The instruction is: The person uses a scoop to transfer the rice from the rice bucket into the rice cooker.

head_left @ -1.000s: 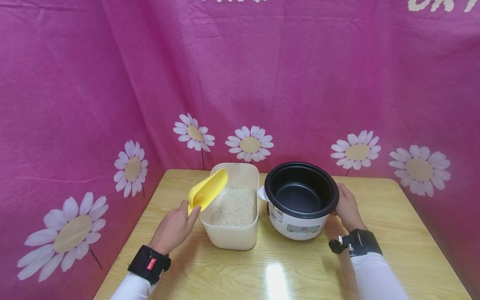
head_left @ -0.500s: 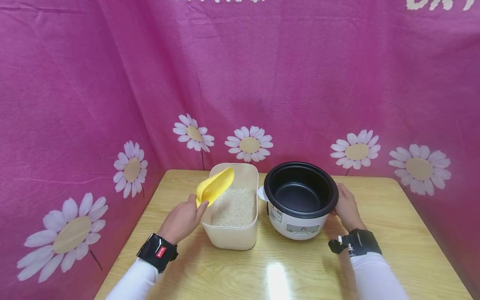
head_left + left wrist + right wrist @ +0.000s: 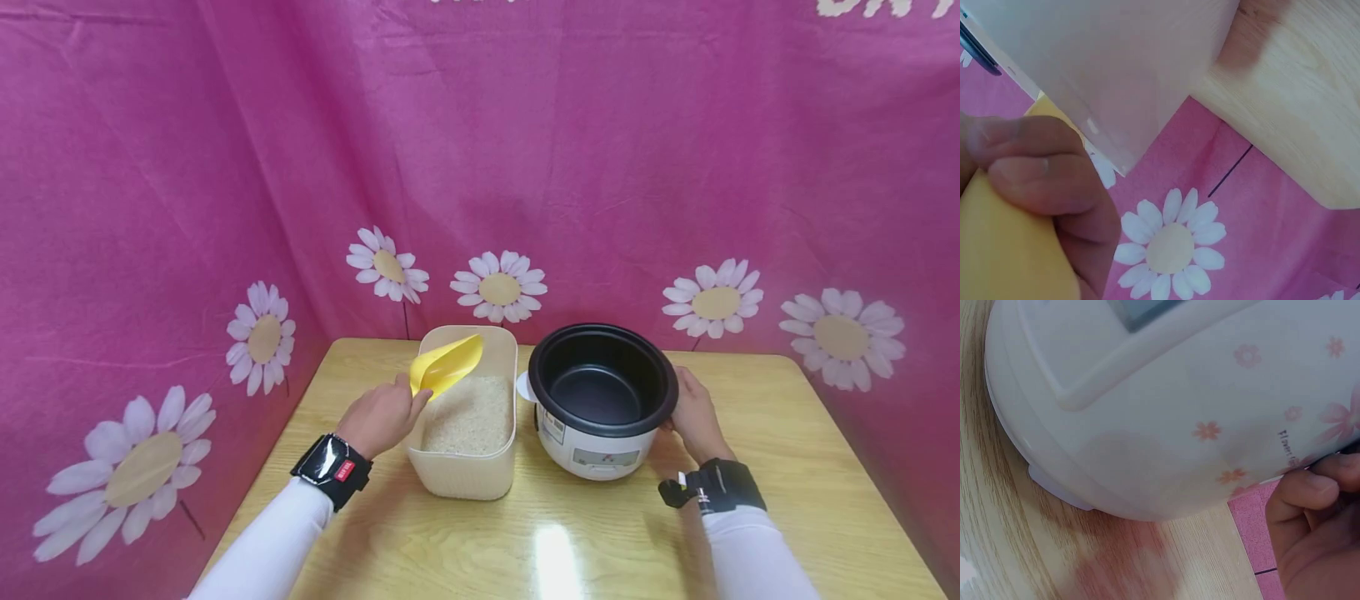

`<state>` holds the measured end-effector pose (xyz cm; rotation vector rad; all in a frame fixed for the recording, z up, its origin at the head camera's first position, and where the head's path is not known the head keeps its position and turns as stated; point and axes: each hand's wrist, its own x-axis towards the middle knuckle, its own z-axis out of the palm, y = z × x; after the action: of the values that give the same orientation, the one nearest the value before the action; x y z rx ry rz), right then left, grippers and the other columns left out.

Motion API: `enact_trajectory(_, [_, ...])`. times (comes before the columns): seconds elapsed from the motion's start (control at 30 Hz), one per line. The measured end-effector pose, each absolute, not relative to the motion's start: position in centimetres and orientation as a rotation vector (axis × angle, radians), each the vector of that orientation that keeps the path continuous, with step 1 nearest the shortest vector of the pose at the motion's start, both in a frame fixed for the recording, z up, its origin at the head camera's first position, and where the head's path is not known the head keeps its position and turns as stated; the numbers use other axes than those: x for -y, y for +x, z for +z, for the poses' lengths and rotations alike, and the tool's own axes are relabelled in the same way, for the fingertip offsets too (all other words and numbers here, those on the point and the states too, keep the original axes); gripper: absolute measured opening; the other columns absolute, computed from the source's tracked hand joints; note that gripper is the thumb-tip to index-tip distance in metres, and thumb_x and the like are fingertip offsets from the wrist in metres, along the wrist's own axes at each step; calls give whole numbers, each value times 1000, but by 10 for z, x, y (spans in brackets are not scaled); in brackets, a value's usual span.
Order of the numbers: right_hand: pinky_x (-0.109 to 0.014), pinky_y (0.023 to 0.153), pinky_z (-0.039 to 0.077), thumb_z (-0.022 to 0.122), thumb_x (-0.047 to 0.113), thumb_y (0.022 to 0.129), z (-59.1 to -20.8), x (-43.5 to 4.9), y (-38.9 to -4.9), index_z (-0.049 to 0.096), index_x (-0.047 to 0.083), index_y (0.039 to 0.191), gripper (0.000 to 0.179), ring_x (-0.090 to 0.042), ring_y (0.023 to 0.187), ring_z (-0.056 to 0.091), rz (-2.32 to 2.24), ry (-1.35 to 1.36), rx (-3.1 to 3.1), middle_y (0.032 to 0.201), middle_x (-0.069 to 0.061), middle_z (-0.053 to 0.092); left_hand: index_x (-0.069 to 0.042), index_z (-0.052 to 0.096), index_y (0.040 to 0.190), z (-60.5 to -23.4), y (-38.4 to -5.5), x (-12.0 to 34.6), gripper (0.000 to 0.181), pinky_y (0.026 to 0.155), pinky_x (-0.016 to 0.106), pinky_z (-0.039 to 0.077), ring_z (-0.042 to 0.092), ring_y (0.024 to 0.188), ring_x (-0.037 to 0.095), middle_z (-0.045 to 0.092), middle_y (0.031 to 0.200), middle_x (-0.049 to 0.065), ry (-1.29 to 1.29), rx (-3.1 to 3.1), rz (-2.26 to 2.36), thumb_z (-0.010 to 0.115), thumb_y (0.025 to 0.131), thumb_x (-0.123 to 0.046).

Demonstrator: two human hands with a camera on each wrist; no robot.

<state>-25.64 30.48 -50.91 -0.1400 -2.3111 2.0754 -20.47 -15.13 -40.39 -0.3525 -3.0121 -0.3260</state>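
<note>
My left hand (image 3: 381, 421) grips the handle of a yellow scoop (image 3: 450, 363), its blade slanting up to the right over a cream bin (image 3: 461, 482) of rice (image 3: 472, 417). In the left wrist view, curled fingers (image 3: 1041, 169) wrap the scoop beside the bin's wall. To the bin's right stands a white rice cooker (image 3: 592, 454) with no lid, its black inner pot (image 3: 600, 392) bare inside. My right hand (image 3: 697, 421) holds the cooker's right side; the right wrist view shows bent fingers (image 3: 1310, 490) against its flower-printed wall, the tips partly hidden.
The wooden table (image 3: 615, 550) carries both containers near its back edge, with a narrow gap between them. A white tab (image 3: 526, 387) sticks out from the cooker's left side toward the bin. A pink curtain (image 3: 600, 167) with daisies encloses the back and sides.
My left hand has moved right and slightly away from me, taking the scoop farther over the bin, its blade now turned more to the right. The right hand and cooker have stayed put.
</note>
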Motion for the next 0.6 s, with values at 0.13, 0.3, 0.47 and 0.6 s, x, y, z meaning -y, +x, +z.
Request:
enact_trajectory(0.13, [-29,49,41,39,45,110,-509,-305,-257,54,25,115,26,-10,51,46,2051,-149,2322,65,11,49,6,59,107,-403,-210,146,43,52,32,42,51,55,21,52,66,6,-365,3035,-290,55,105,-37])
enact_trajectory(0.3, [-28,49,41,39,45,110,-508,-305,-256,54,25,115,25,-9,51,46,2068,-142,2313,64,11,49,5,60,106,-401,-217,140,42,54,34,45,52,57,20,52,67,6,-406,3057,-194,56,105,-36])
enact_trajectory(0.47, [-28,50,42,40,48,109,-507,-303,-254,55,26,116,27,-10,52,47,2070,-131,2322,66,11,49,4,61,108,-394,-221,136,42,55,34,47,52,58,22,53,68,7,-384,3109,-30,58,105,-38])
enact_trajectory(0.6, [-28,49,42,42,48,109,-506,-303,-255,55,25,116,27,-10,52,47,2059,-128,2322,67,11,49,3,64,106,-388,-221,131,42,57,42,57,57,57,23,57,68,7,-400,3130,84,62,103,-38])
